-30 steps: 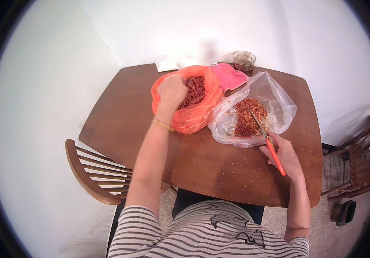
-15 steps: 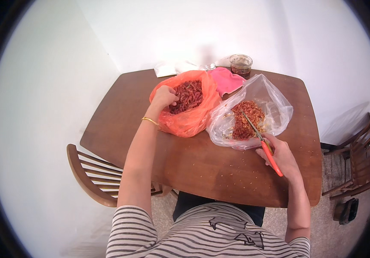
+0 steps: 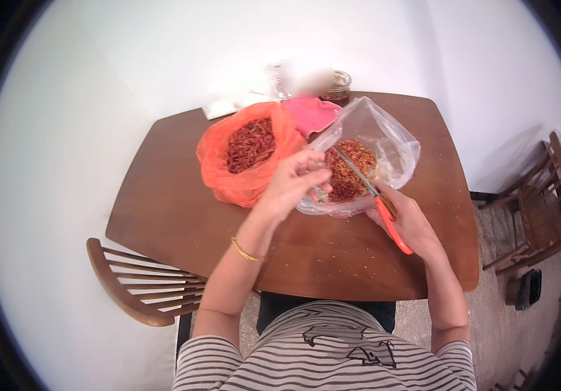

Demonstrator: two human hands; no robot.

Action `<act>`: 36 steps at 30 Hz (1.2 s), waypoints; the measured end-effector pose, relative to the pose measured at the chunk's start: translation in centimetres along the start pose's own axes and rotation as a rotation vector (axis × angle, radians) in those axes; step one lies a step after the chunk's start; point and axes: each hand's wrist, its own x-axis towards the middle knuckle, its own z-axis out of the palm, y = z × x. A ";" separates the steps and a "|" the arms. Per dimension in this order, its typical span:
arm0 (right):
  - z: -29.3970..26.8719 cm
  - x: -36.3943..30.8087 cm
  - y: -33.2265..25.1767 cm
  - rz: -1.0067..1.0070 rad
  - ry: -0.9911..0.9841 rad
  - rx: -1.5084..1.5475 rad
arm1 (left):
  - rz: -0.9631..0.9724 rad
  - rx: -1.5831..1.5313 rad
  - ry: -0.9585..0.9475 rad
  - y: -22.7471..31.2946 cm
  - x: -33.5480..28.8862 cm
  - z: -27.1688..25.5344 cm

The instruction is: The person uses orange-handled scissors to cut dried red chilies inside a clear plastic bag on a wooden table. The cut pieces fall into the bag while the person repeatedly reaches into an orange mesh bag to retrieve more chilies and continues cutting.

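Fingers of the right hand [image 3: 409, 220] clasped orange-handled metal scissors [image 3: 385, 216]; those of the left hand [image 3: 291, 184] curled near the blades; whether clutching anything, I couldn't tell.

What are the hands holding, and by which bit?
The right hand holds scissors by their red-orange handles. The left hand is at the clear bag; whether it holds anything cannot be told.

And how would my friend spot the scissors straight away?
Find the brown wooden table, then the clear plastic bag on its right half. The orange-handled scissors are in the right hand, their blades over the bag's red flakes. Unlike the orange bag, they have thin metal blades.
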 end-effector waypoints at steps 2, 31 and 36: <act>0.0 0.1 0.1 -0.013 -0.013 -0.016 | -0.010 -0.034 0.017 -1.7 0.3 2.0; 0.7 -0.3 0.6 -0.073 0.032 -0.366 | -0.078 -0.109 0.007 -4.8 1.5 3.2; 0.5 -0.3 1.0 -0.053 -0.007 -0.440 | -0.132 -0.149 0.022 -5.0 1.4 3.1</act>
